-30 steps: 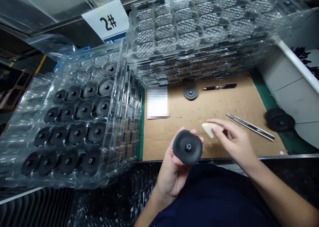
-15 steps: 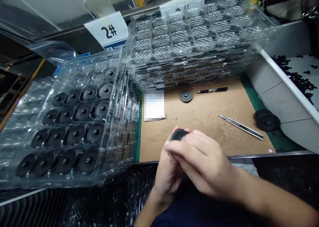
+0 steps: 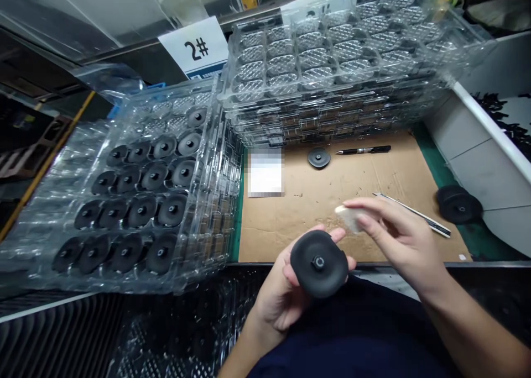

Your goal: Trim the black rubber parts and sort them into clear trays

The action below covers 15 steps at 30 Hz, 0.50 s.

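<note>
My left hand (image 3: pixel 276 306) cradles a round black rubber disc (image 3: pixel 319 264) with a small metal-centred stud facing up. My right hand (image 3: pixel 400 237) pinches a small white wedge-shaped piece (image 3: pixel 350 218) between thumb and fingers, just above and to the right of the disc. The two hands are apart. Both hover over the near edge of a brown cardboard sheet (image 3: pixel 352 223). The wedge's material cannot be told from here.
At left, a clear plastic tray (image 3: pixel 166 110) holds several rows of black discs. Stacked clear trays (image 3: pixel 327 52) stand behind the cardboard, which bears a disc (image 3: pixel 319 157), a black pen (image 3: pixel 363 150), a utility knife (image 3: pixel 415 214) and a blurred white paper (image 3: pixel 265 173). More discs (image 3: pixel 459 207) sit at right.
Half a second ago my right hand covered the disc, with both hands together. Now it has moved off to the right, and the disc's studded face shows again.
</note>
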Each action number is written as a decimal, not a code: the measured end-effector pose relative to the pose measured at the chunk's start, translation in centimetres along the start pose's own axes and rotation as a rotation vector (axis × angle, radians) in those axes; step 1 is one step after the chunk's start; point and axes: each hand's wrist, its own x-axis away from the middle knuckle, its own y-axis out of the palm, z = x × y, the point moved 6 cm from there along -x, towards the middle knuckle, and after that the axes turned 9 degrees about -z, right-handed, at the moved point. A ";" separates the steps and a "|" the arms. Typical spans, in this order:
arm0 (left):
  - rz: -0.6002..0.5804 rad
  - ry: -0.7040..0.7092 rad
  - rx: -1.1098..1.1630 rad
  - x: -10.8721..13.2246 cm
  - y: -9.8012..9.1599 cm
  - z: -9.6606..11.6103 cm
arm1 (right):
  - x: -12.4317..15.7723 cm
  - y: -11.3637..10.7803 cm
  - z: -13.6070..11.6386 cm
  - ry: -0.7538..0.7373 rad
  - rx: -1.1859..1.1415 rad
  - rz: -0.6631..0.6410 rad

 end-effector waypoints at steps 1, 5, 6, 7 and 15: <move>-0.008 -0.005 0.018 0.1 -0.1 -0.1 | 0.5 0.0 1.3 0.100 -0.042 0.022; -0.018 -0.013 0.074 0.0 -0.5 -0.5 | 2.8 1.6 5.2 0.329 -0.147 -0.102; -0.014 -0.018 0.080 0.0 -0.6 -0.5 | 3.1 1.9 5.8 0.348 -0.152 -0.143; -0.010 -0.025 0.082 -0.1 -0.6 -0.6 | 3.4 2.2 6.2 0.358 -0.151 -0.176; 0.068 -0.059 0.037 -0.5 -0.3 -0.9 | 2.3 -1.5 -0.2 0.086 0.143 0.143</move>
